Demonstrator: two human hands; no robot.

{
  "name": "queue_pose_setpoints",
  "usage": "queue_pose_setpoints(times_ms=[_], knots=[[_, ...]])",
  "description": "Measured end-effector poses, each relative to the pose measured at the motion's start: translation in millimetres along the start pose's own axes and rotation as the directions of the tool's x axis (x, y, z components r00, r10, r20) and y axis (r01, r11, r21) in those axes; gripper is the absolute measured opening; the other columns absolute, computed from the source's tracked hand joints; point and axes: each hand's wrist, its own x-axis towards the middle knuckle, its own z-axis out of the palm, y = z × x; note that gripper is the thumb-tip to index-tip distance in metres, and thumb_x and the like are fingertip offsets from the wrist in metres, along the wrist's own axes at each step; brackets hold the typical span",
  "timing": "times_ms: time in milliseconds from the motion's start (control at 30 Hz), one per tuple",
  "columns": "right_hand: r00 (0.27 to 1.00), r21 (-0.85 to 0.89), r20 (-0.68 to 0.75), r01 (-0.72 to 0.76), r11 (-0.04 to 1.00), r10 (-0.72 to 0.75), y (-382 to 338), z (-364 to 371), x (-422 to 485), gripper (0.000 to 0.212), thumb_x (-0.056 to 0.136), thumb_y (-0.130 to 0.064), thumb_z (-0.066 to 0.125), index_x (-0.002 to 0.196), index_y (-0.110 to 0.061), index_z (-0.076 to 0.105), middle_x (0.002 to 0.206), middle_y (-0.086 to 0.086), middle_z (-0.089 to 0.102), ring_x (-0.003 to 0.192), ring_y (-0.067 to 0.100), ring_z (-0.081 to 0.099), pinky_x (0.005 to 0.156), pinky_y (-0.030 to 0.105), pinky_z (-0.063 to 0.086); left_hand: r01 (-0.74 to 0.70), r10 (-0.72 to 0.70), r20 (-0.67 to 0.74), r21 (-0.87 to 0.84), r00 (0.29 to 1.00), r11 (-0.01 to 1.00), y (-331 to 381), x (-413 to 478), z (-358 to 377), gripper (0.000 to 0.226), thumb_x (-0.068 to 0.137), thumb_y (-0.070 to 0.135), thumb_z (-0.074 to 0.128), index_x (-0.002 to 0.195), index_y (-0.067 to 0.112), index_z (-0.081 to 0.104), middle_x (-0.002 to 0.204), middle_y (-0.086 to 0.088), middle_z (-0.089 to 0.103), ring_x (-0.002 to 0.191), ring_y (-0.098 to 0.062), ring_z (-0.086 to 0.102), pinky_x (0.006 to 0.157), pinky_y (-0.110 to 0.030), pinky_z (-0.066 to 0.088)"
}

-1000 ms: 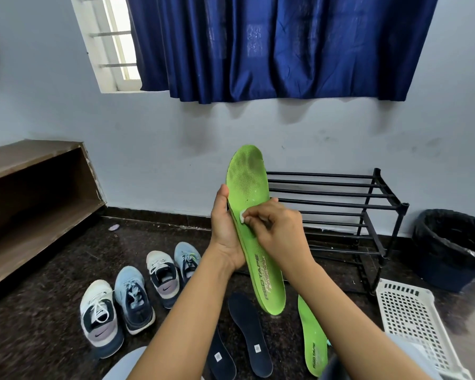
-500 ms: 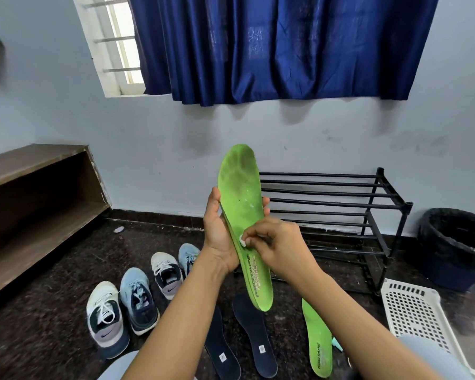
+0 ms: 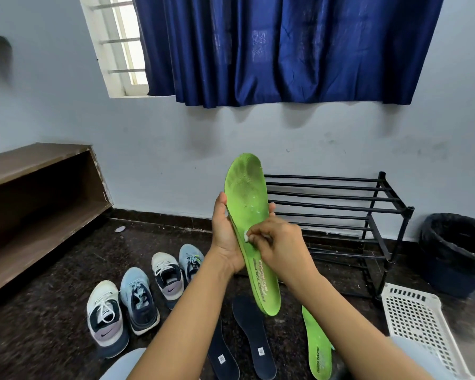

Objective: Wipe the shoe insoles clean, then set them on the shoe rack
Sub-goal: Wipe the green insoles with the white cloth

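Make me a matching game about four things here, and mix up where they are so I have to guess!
Things: 1 smudged green insole; 2 white wad; 3 navy insoles; 4 shoe rack.
Where: A bare black bars by the wall; B flat on the floor; C pinched by the right hand; D held toe-up by the left hand.
Pairs: 1-D, 2-C, 3-B, 4-A.

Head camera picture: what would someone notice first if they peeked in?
The bright green insole held up in the middle jumps out first: the left hand grips it while the right hand pinches a small white wad against it. Above hangs a big dark blue curtain, and four sneakers sit on the floor at lower left.
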Motion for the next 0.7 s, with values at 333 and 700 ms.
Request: queue_pose_setpoints(times_ms=[333,700], knots=[[0.999,-0.075,-0.044,0.027,0.997,-0.03,-1,-9,2,0.011,0.072,-0.006,0.068,0.076,-0.015,0.074,0.075,-0.002,0.069,0.071,0.016,0.062,0.072,0.023,0.046,-0.076,0.079,0.043,-0.059,0.996,0.995,-6,3,3,0.087,0.087,0.072,0.026,0.11,-0.002,0.067,0.11,-0.022,0.065,0.092,-0.029,0.063,0.085,-0.037,0.05],[0.993,-0.019,-0.094,-0.068,0.997,0.066,6,-11,10,0.011,0.073,-0.002,0.073,0.075,-0.013,0.075,0.073,0.001,0.07,0.068,0.016,0.062,0.074,0.015,0.044,-0.019,0.02,0.012,-0.037,1.0,0.999,-12,7,13,0.085,0.089,0.072,0.025,0.102,0.001,0.069,0.102,-0.02,0.066,0.087,-0.028,0.064,0.079,-0.034,0.052]])
